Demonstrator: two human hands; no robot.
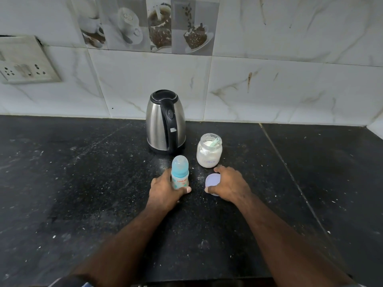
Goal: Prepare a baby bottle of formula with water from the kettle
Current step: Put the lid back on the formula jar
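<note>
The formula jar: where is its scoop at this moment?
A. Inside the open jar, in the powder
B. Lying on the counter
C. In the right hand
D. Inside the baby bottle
A: the scoop stands in the powder inside the open formula jar, while its lid is under the right hand.

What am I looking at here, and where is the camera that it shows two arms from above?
No machine: a person wears a camera on the head, looking down at their own hands. On the black speckled stone counter stand a steel kettle with a black handle and an open glass jar of white powder with a pale green scoop inside. The left hand grips a small capped baby bottle with a blue collar. The right hand holds a round lilac lid on the counter.
</note>
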